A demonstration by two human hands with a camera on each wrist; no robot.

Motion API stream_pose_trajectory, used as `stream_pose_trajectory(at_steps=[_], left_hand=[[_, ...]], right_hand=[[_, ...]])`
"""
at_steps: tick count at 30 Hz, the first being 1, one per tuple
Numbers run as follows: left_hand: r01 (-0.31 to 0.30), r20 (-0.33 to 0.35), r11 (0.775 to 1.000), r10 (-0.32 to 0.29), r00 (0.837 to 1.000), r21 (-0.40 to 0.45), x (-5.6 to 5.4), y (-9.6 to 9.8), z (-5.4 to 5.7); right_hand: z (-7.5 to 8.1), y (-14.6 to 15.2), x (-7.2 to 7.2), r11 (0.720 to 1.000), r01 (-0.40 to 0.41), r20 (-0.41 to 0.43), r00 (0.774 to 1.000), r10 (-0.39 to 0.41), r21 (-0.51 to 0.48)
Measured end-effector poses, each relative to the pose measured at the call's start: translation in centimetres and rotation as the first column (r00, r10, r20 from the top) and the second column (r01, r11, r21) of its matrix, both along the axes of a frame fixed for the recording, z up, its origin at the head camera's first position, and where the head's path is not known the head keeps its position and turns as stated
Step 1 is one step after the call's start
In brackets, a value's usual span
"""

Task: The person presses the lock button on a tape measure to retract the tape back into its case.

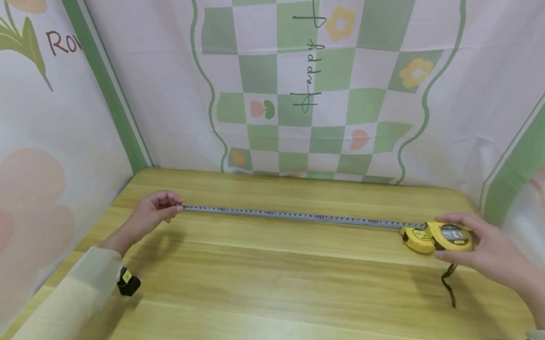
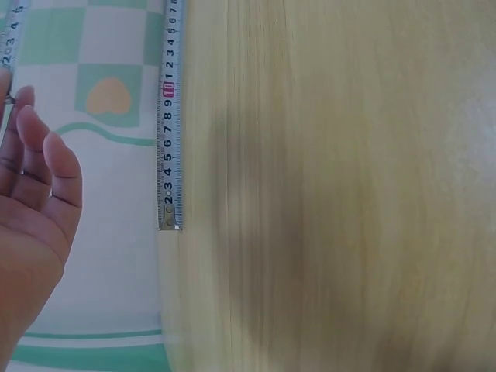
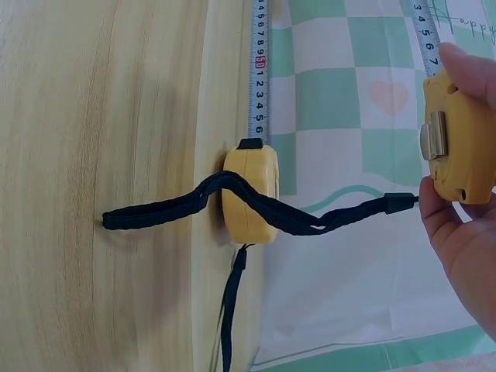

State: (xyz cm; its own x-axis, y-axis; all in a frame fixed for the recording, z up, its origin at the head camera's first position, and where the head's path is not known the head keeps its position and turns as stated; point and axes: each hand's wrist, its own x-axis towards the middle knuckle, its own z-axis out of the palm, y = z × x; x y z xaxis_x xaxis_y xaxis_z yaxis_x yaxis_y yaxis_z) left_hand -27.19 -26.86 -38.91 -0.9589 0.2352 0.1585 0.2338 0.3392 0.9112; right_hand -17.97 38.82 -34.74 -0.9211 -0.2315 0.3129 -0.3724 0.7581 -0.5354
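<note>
My right hand (image 1: 481, 242) grips a yellow tape measure (image 1: 451, 237) by its case, thumb and fingers on opposite sides. Its metal blade (image 1: 297, 215) runs out to the left. At the far end, my left hand (image 1: 150, 213) pinches the blade's tip between thumb and fingers. A second yellow tape measure (image 3: 249, 194) lies on the table, also with its blade (image 2: 169, 139) drawn out; that one's end hook lies loose on the wood. In the head view the held blade largely overlaps the lower one. The held case's black strap (image 3: 302, 221) hangs down across the second case.
The wooden table (image 1: 250, 284) stretches beneath both arms. Behind it hangs a green-and-white checked cloth (image 1: 331, 87), with printed cloths at either side. Each wrist carries a black camera mount, one at the left sleeve (image 1: 91, 278).
</note>
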Motion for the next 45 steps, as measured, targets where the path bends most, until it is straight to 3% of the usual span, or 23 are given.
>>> stream_pose_trajectory(at_steps=[23, 39, 42, 45], left_hand=[[-0.017, -0.033, 1.000, 0.017, 0.999, 0.007, 0.2, 0.8, 0.2], [0.007, -0.032, 0.999, -0.006, 0.999, 0.039, 0.4, 1.0, 0.4], [0.010, -0.030, 0.999, -0.008, 1.000, 0.036, 0.8, 1.4, 1.0], [0.013, -0.031, 0.999, -0.012, 0.999, 0.031, 0.7, 1.5, 1.0]], right_hand=[[-0.1, -0.4, 0.2, 1.000, -0.008, 0.001, 1.000, 0.008, -0.015], [-0.1, -0.6, 0.3, 1.000, -0.012, -0.002, 1.000, 0.012, -0.021], [-0.2, -0.6, 0.3, 1.000, -0.019, -0.002, 1.000, 0.019, -0.022], [-0.2, -0.8, 0.3, 0.999, -0.031, -0.008, 0.999, 0.031, -0.029]])
